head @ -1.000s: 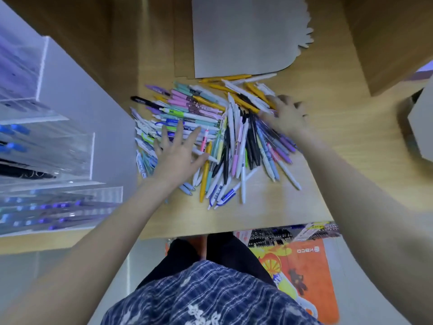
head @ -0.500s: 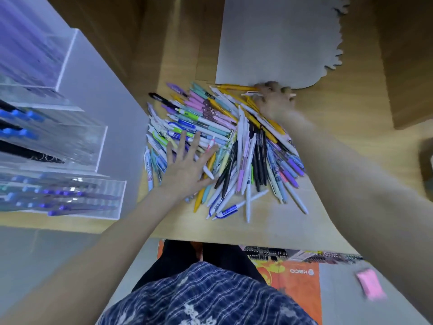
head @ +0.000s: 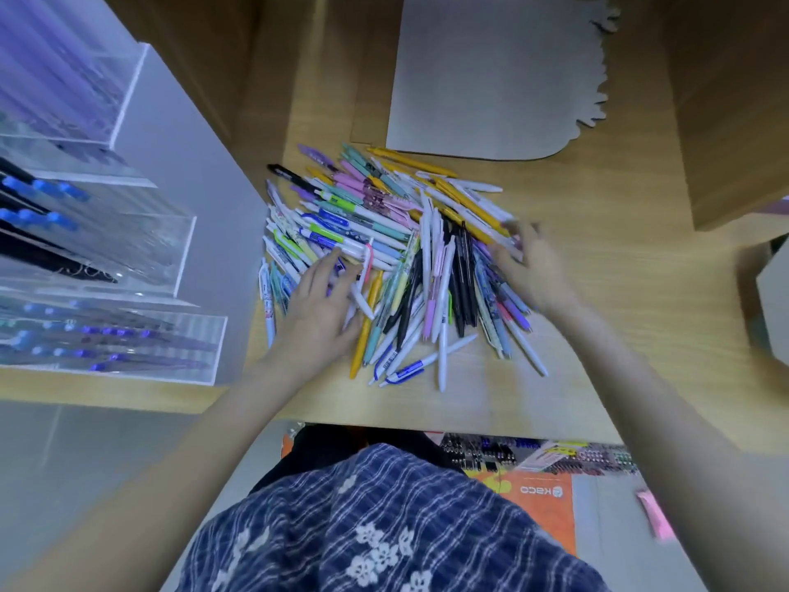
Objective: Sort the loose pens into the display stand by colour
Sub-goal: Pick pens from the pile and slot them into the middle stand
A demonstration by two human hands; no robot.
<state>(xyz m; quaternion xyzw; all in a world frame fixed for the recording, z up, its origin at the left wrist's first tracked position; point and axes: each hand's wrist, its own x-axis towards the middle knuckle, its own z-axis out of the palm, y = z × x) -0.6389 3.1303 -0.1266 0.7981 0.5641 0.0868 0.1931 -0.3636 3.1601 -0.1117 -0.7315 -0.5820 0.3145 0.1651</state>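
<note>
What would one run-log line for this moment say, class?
stage: sorting not begun | left hand: flat on pen pile | right hand: blurred, at pile's right edge | display stand: left of pile

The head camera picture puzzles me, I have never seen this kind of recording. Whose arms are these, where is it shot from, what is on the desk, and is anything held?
There is no machine: a person wears a camera on the head, looking down at their own bare arms. On the wooden desk lies a heap of loose pens in many colours. The clear display stand at the left already has pens in it. The left hand rests on the heap, fingers spread. The right hand reaches into the heap's right side; it is blurred, so I cannot tell whether it grips a pen.
</note>
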